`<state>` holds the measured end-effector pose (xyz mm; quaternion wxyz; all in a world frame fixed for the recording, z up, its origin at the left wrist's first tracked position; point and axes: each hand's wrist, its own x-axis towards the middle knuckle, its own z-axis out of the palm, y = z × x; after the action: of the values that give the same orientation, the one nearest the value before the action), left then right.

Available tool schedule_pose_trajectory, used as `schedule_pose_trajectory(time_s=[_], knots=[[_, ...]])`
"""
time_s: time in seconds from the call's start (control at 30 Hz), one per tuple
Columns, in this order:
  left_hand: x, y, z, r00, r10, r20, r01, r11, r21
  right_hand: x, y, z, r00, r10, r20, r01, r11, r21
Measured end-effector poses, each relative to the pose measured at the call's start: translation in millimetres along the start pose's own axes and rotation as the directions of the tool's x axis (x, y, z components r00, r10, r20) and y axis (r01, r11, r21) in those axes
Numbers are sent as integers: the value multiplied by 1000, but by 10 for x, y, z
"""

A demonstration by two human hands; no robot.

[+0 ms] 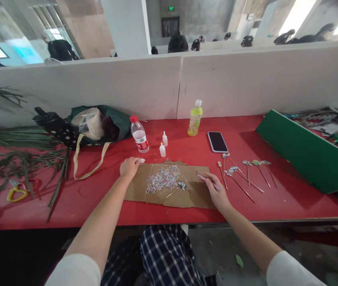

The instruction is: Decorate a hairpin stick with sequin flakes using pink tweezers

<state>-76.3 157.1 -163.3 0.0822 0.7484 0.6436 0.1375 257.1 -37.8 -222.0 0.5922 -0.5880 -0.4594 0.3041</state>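
Observation:
My right hand [216,194] grips a slim pale-purple tool [209,180] like a pen or tweezers, its dark tip over the right part of a flat cardboard sheet [197,198]. My left hand [129,167] rests at the sheet's upper left corner, fingers closed on a small white piece [140,161], perhaps tissue. Between the hands lies a heap of shiny, multicoloured sequin-like bits [163,178]. At its right edge lies a thin stick [169,196] whose decorated head [182,185] bears similar bits.
Several decorated sticks [243,188] and a phone [217,142] lie to the right. Behind the cardboard stand two small white bottles [162,150], a water bottle [139,135] and a green drink bottle [195,118]. Scissors [17,192], plant stems [22,159] and a bag [118,123] lie left; a green panel [306,151] right.

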Motion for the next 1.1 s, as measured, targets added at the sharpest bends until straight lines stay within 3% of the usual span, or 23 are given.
schedule_pose_trajectory(time_s=[0.27, 0.47, 0.6, 0.73, 0.9, 1.0, 1.1], knots=[[-26, -223, -95, 998, -52, 45, 57, 991, -121, -1, 20, 25, 995, -13, 103, 13, 1000, 0], [-210, -232, -252, 984, -176, -31, 149, 902, -404, -8, 28, 54, 993, -21, 114, 21, 1000, 0], [-415, -44, -355, 969, -244, -38, 154, 717, -680, 7, -69, 6, 993, -22, 115, 16, 999, 51], [-783, 230, -396, 975, -192, 110, 181, 410, -894, 42, -330, 74, 995, -56, 88, 47, 994, 94], [-1247, 555, -359, 962, -110, 248, 260, 109, -959, -43, -868, 595, 967, -151, 203, 123, 982, 145], [-1428, 687, -334, 952, -98, 290, 291, 3, -957, -144, -1133, 889, 938, -202, 283, 160, 974, 163], [-1560, 757, -358, 949, -100, 300, 294, -68, -953, -223, -1271, 1007, 918, -236, 318, 186, 966, 178]])
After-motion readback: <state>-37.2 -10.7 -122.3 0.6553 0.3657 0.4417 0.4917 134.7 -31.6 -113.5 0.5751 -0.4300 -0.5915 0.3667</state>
